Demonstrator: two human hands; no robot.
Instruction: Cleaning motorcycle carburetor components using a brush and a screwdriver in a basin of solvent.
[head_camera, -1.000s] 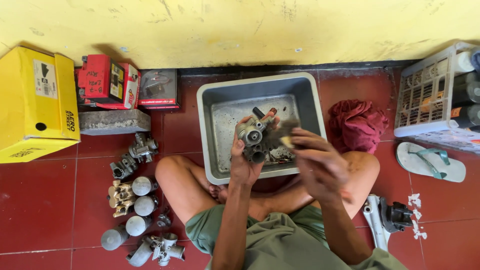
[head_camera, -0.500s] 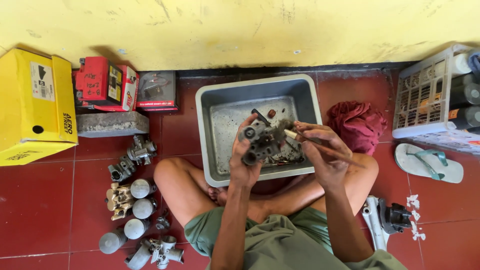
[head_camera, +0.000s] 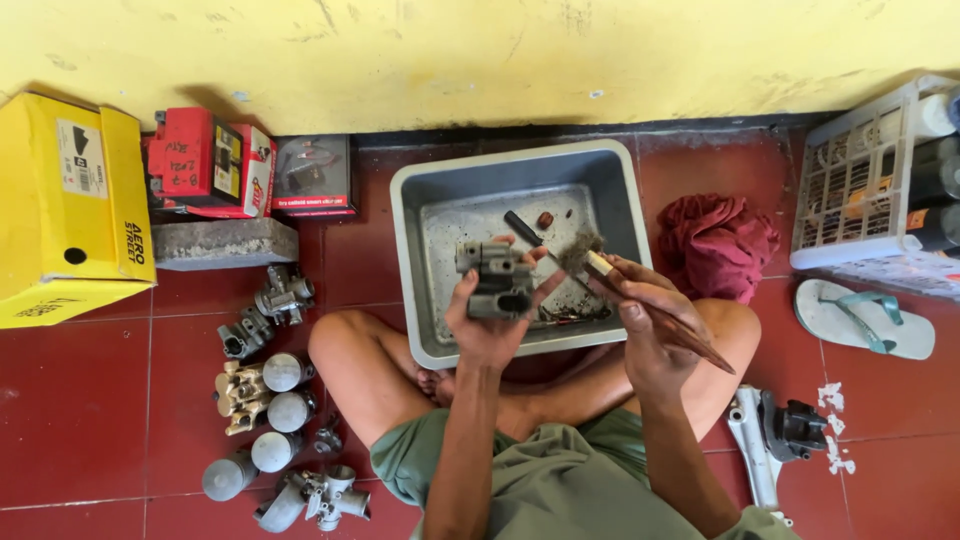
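Carburettor body beside yellow box

Left hand: raised in front of the torso, palm turned toward the wearer, fingers curled upward and closed around a held part, thumb on its right side. Left forearm: bare, running near-vertically up from the lower edge of view, wrist straight. Right hand: level with the left and just beside it, knuckles up, fingers folded in a closed grip about a slender handle, tips pointing toward the left hand. Right forearm: bare, rising from the lower right, angled inward, wrist slightly bent. Legs: crossed on the floor, knees spread left and right, bare feet tucked between them below the hands.
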